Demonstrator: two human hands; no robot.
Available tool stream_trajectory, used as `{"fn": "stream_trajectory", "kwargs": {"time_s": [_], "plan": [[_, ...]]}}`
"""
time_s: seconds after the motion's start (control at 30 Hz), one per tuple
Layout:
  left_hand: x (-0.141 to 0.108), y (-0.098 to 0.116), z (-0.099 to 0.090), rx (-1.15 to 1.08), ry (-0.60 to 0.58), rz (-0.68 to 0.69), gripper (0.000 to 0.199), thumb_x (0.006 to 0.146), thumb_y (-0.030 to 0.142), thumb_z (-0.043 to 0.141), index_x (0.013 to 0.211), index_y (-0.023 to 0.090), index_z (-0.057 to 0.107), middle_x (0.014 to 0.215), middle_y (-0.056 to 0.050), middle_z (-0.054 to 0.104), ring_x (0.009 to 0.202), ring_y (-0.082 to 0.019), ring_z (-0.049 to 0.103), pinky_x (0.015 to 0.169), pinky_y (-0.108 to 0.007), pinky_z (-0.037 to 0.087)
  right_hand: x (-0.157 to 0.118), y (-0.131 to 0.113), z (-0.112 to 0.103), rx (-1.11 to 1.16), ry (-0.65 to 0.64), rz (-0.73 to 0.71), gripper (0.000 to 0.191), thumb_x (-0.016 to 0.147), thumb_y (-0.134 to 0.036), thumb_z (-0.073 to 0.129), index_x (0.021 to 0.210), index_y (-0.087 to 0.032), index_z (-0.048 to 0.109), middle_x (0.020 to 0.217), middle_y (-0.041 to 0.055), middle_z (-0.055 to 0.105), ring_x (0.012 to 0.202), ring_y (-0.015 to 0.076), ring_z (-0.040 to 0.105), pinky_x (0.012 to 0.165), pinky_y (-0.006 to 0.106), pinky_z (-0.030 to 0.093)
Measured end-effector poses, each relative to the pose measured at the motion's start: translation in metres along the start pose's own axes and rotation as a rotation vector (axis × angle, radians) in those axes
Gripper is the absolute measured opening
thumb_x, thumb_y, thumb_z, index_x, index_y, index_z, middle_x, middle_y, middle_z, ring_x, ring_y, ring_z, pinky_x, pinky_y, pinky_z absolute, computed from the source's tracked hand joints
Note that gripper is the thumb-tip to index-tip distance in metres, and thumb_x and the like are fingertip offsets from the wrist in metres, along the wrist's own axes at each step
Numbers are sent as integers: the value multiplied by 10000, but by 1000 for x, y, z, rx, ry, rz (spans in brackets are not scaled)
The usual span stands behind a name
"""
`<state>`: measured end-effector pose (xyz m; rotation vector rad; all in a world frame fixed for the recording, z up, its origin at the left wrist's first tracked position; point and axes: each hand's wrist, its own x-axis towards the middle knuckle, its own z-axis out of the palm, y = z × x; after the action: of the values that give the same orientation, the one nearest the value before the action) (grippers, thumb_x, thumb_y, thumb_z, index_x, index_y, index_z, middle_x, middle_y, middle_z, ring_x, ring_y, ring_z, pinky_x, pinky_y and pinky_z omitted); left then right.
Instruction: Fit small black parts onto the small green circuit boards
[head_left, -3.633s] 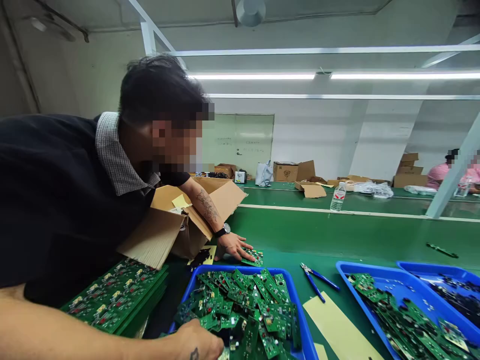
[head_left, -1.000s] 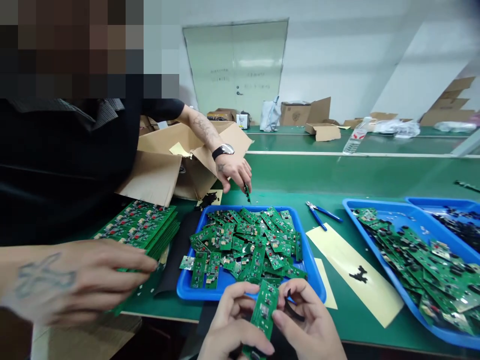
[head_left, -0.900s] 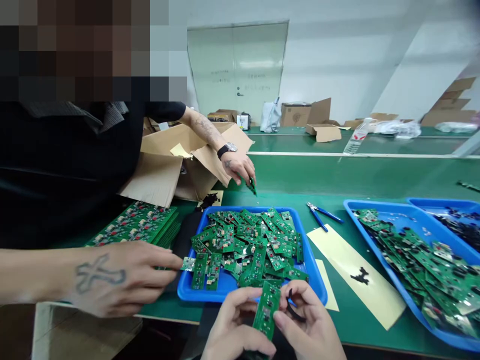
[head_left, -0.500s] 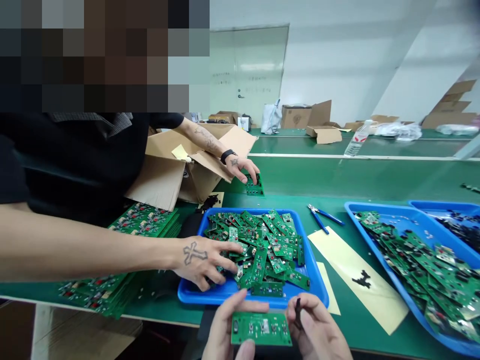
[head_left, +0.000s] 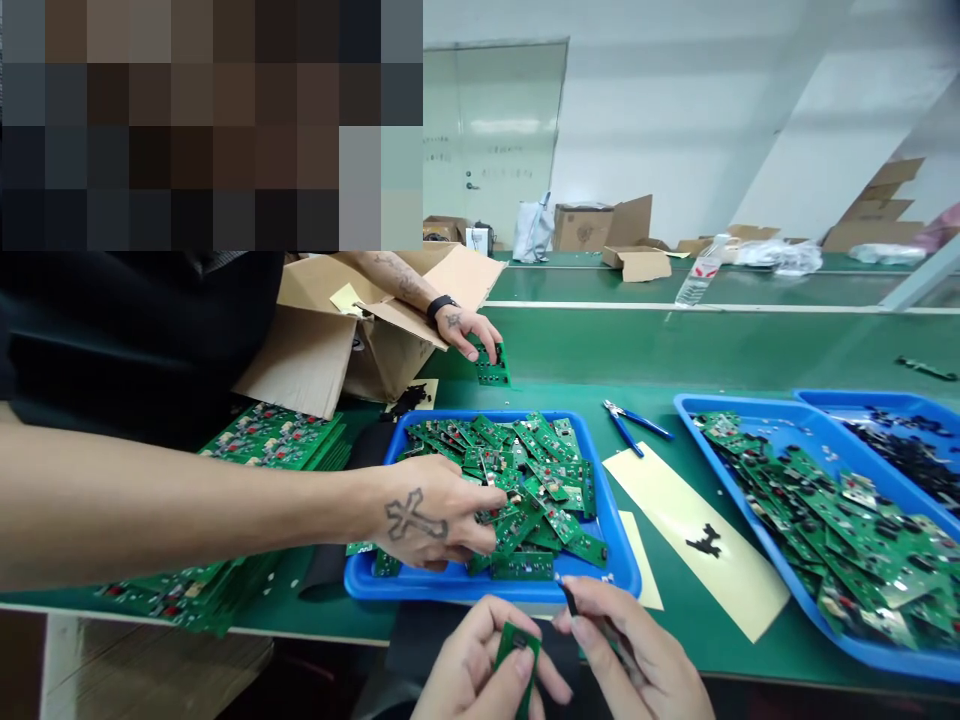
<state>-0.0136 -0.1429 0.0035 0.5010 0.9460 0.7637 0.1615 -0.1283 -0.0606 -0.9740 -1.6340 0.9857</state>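
While adjacent, left hand [head_left: 477, 668] in pinch on 1 green board [head_left: 519, 637], right hand [head_left: 631, 640] likewise on 1 black strip [head_left: 569, 599].

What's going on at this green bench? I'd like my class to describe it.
The camera wearer's left hand holds a small, rectangular green circuit board; the right hand pinches a thin black piece. A co-worker's cross-tattooed hand is over the green circuit boards heaped in a rectangular blue plastic tray, and the co-worker's other hand holds another green board beyond it. Open, blue-handled metal cutters lie to the right of the tray.
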Motion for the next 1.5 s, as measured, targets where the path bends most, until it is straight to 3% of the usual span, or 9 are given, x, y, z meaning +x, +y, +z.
{"fn": "stream_trajectory", "kwargs": {"time_s": [0.03,0.17,0.33,0.53,0.63,0.77,0.87,0.97,1.5], "plan": [[2,22,-3,36,-44,-241,307,591,346,824,706,176,595,691,-40,685,508,-111,547,473,-201,364,2,0,-2,-4,-71,-27,292,927,-358,508,1181,-236,584,755,20,698,663,143,682,696,190,556],[15,92,-19,38,-44,-371,138,750,348,641,730,213,661,578,-16,586,424,-121,477,400,-206,331,7,0,-11,-45,-235,-83,307,949,-252,445,1251,-214,478,766,9,698,704,136,685,716,183,546],[17,104,-51,68,-54,-486,199,723,210,615,892,145,699,634,-61,581,442,-129,484,382,-213,350,8,-4,-16,-144,-214,-168,132,911,-165,466,868,-220,578,801,17,686,766,150,688,690,165,545],[4,82,-76,63,57,-391,110,766,168,631,855,127,680,649,-35,631,480,-91,555,432,-171,405,6,-7,-13,-268,-90,-276,142,901,-142,466,860,-212,582,1087,95,581,985,203,635,802,253,550],[1,44,-54,26,97,-229,265,851,367,582,980,140,632,734,-3,654,545,-104,586,518,-244,482,4,-11,-13,-296,-80,-287,157,901,-137,462,843,-201,593,1157,117,505,958,203,628,759,257,560],[2,-16,-9,-3,86,-125,465,696,341,749,1108,149,652,686,-35,671,659,-192,646,624,-286,484,4,-17,-12,-244,-205,-268,147,899,-92,440,889,-200,540,784,28,574,696,147,620,635,225,534],[3,-41,11,-51,149,99,544,688,370,752,1173,160,625,698,-44,678,668,-181,637,626,-265,458,5,-21,-10,-240,-245,-252,151,907,-86,425,891,-197,526,721,10,572,636,139,593,594,232,508],[3,-47,15,-94,202,225,537,704,432,729,1161,168,635,730,-44,684,670,-168,633,614,-246,441,5,-23,-8,-251,-234,-263,136,903,-83,440,892,-193,520,695,0,563,599,129,575,563,226,485],[10,-52,12,17,188,304,563,728,571,635,1094,144,640,575,12,598,519,-122,555,565,-235,448,7,-26,-4,-315,-169,-300,140,885,-82,462,837,-193,534,671,3,563,568,126,572,545,219,492]]}}
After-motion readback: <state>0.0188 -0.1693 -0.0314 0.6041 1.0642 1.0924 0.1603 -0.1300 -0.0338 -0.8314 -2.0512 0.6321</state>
